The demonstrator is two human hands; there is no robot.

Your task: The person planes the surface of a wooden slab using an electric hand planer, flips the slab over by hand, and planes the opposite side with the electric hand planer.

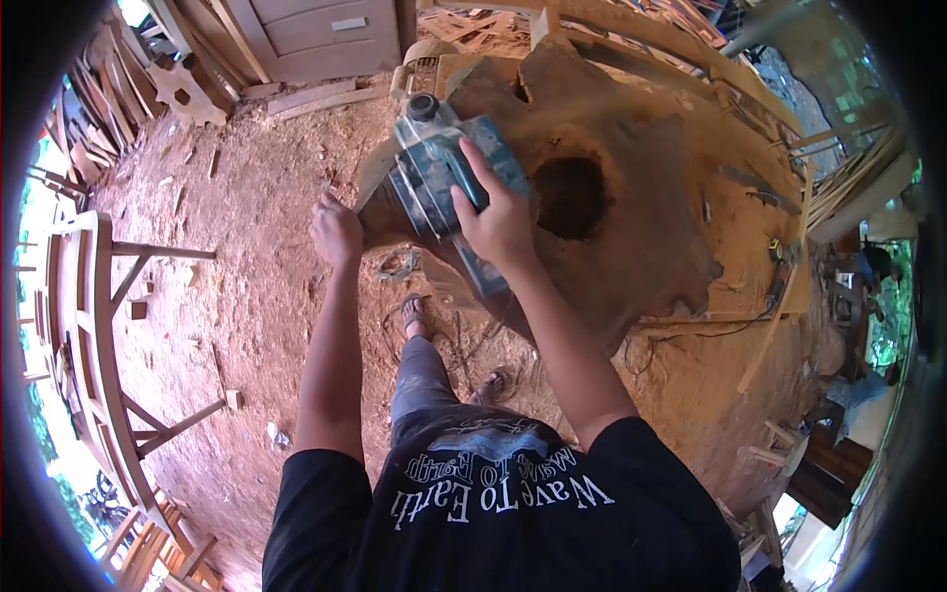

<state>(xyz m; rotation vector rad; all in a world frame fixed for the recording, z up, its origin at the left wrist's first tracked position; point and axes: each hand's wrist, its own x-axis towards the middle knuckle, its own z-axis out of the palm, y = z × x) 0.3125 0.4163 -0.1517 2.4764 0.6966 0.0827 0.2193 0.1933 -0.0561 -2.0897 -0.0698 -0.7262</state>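
Person's right hand (498, 222): gripping a boxy blue-grey power planer (432, 163) from above, likely to steer it | planer: beneath that hand, over an irregular brown wooden slab (656, 212), apparently its support | left hand (337, 233): fingers curled beside slab's narrow end; contact unclear

The floor (252, 326) is strewn with shavings and wood scraps (139, 310), and a crumpled white scrap (277, 434) is seen there. A wooden frame (102, 296) is placed along the left side. Boards (110, 84) are bunched at the upper left, near a panelled door (296, 54). Thin wooden strips (856, 189) are piled at the far right.
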